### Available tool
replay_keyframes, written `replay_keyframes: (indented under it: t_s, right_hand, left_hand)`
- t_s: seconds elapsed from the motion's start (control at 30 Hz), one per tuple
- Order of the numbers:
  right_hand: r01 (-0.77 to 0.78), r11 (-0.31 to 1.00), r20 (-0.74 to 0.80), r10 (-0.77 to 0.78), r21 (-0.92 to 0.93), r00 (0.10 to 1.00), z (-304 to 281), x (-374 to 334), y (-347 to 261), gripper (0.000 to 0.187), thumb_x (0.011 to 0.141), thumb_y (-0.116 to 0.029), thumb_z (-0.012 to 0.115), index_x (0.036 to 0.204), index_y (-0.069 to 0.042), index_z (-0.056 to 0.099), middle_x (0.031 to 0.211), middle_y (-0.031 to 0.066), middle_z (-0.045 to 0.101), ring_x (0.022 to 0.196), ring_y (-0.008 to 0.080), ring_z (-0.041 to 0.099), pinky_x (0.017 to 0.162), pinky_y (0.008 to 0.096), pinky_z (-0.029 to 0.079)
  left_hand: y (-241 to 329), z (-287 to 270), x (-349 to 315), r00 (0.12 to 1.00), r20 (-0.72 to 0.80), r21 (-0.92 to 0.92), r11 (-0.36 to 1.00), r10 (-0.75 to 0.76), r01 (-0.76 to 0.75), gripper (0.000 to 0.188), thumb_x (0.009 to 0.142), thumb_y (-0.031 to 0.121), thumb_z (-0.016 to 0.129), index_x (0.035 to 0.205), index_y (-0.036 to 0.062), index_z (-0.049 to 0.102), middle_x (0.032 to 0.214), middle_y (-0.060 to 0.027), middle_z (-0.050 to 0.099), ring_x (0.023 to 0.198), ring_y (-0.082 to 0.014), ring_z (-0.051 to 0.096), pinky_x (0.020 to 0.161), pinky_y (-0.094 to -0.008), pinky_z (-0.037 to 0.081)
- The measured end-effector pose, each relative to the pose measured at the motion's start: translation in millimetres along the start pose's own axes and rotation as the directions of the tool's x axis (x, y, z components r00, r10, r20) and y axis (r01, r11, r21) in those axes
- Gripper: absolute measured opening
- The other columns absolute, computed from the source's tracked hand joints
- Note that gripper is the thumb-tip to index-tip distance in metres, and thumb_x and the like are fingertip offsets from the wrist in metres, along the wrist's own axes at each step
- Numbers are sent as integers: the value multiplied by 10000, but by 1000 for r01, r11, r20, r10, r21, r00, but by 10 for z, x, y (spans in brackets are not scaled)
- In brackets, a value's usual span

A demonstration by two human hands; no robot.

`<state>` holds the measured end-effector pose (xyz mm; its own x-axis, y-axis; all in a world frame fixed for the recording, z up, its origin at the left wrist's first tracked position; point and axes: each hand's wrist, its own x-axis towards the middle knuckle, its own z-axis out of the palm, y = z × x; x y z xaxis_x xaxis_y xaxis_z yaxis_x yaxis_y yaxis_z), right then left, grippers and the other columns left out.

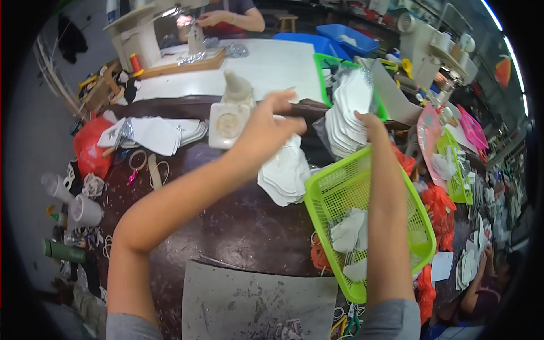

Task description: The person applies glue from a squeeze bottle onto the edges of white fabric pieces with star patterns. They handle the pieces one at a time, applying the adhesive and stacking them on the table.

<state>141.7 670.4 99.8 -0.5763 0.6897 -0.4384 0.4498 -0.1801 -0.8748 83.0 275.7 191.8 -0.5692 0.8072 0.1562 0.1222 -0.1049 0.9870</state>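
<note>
My left hand [269, 130] is raised over the middle of the dark table, fingers apart and holding nothing. Just beneath it lies a fanned stack of flat white cut pieces [283, 175]. My right hand [371, 126] grips the right edge of a taller stack of white pieces [347, 113], its fingers partly hidden. That stack leans against a green basket [324, 85] at the back, with clear plastic around it. Below my right forearm, a larger lime-green basket [334, 272] stands tilted, with a few crumpled white pieces [349, 231] inside.
A white dish [226, 126] and a glue-like bottle [237, 88] stand left of my hand. More white pieces [153, 133] and a red bag [93, 150] lie farther left. A grey mat [255, 300] covers the near edge. A co-worker's hand [211, 18] is at a sewing machine [136, 39].
</note>
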Motion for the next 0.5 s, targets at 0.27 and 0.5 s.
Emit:
replay_keyframes:
  t_s: [0.27,0.5]
  right_hand:
    - [-45,839,-329,-162,-542,930,-97,-28,66,740,775,-322,790,1340,4,440,1219,217,543,1053,368,541,846,500,451]
    - [468,509,-224,-813,-722,538,392,-1494,-255,932,710,-181,807,1450,65,298,1338,304,515,1283,417,477,1095,436,368]
  left_hand:
    - [701,121,-1689,897,387,-335,939,215,-80,675,885,44,599,1464,45,253,1468,-151,340,1182,-237,511,900,-341,469]
    - [752,565,-2410,701,182,-340,713,690,-614,770,855,71,575,1520,102,189,1577,-199,211,1328,-292,410,882,-337,463]
